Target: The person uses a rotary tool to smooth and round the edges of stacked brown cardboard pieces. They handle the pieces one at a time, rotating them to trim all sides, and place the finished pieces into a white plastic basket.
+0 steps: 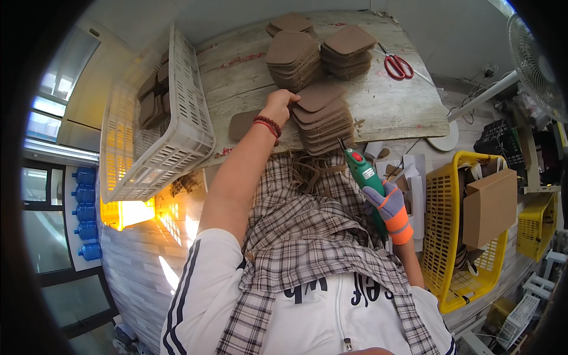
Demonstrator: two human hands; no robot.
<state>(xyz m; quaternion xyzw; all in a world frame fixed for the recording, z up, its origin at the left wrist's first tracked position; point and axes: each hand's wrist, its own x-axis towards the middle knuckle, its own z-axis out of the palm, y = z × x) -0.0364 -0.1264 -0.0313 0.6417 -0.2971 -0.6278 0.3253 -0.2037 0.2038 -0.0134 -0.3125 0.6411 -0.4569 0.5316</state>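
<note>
My left hand (280,107), bare and wearing red bracelets at the wrist, has its fingers pinched at the corner of the top brown pad (322,96). That pad is the uppermost of a fanned-out stack of brown rounded-square pads (325,127) at the table's near edge. In a grey and orange work glove, my right hand (387,204) grips a green electric hand tool (362,168) with a red switch. Its narrow dark tip points up towards the stack's right side. A single brown pad (241,125) lies flat left of the stack.
More pad stacks (293,56) stand farther back on the worn table (236,74). Red-handled scissors (397,67) lie at the back right. A white crate (177,133) holding pads stands at the left. At the right are a yellow basket (441,231) with a cardboard box (488,207) and a fan (535,56).
</note>
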